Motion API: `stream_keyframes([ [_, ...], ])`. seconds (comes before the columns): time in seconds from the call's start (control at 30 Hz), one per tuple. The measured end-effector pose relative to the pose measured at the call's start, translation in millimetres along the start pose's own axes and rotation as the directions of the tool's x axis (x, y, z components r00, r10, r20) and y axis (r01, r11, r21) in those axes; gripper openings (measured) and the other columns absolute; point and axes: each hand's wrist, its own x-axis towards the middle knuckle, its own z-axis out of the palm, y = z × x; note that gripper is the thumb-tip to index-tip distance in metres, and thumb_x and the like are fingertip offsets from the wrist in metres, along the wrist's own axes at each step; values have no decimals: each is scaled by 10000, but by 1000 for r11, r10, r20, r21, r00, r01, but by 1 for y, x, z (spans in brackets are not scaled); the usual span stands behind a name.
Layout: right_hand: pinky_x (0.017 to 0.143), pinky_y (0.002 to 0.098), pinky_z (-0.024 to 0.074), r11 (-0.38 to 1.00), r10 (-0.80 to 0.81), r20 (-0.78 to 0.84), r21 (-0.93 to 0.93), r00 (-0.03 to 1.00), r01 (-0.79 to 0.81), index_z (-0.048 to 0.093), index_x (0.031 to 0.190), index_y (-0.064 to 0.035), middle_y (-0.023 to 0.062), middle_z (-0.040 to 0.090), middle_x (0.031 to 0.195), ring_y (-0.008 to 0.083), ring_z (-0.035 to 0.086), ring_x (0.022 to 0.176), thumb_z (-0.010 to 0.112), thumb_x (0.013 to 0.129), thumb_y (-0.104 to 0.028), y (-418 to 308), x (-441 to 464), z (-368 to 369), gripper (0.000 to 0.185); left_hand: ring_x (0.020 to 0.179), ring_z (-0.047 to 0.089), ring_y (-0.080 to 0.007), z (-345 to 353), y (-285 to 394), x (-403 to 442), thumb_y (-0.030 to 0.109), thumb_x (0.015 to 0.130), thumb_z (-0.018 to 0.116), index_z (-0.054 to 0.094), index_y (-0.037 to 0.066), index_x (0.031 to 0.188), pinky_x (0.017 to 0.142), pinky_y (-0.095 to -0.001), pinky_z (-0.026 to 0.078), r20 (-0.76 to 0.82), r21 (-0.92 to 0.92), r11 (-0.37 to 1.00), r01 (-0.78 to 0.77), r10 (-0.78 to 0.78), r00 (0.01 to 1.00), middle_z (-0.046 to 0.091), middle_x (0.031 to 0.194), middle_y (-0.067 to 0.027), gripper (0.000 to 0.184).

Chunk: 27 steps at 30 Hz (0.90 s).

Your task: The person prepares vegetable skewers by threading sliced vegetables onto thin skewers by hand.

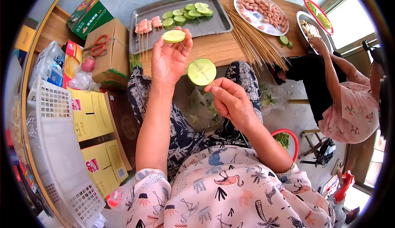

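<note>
My left hand (170, 61) is raised, its fingers closed on a pale green vegetable slice (174, 36) that is seen at a slant. A larger round green slice (202, 72) faces me, threaded on a thin skewer (211, 84). The fingers of my right hand (232, 100) pinch that skewer just below the slice. The skewer's upper part points toward the slice in my left hand; whether it touches that slice I cannot tell. Beyond my left hand, a metal tray (142, 15) holds skewered green slices (191, 12) and pink sausage skewers (147, 25).
Bare skewers (251, 34) lie fanned on the wooden table (214, 43), beside a plate (269, 29) of sausages. At right a person (349, 104) reaches into a metal bowl (327, 43). Boxes (108, 47), scissors (99, 45) and a white basket (57, 133) stand left.
</note>
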Motion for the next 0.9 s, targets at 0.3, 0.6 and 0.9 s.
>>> stream_keyframes([
  [0.3,395,192,200,1000,-1,1,4,1000,1,567,983,-15,-64,372,534,24,287,423,489,965,-156,0,-2,-1,162,1109,545,-301,0,-1,0,287,919,527,485,-76,1214,973,-401,465,27,22,1000,-1,1,1000,539,1203,-230,470],
  [0.6,392,191,205,999,28,-10,22,1000,-28,569,976,-13,-61,373,532,25,287,420,490,965,-160,-2,-6,1,167,1070,551,-279,1,-3,0,303,909,545,480,-52,1232,954,-385,474,67,43,999,-1,-2,998,547,1177,-204,485],
  [0.9,388,192,209,999,20,-21,45,1000,-19,567,967,-9,-59,379,533,26,292,420,498,960,-156,-2,-8,3,162,1046,555,-269,2,-6,-2,308,905,555,467,-46,1239,947,-378,475,75,82,996,-31,25,997,551,1163,-195,494],
])
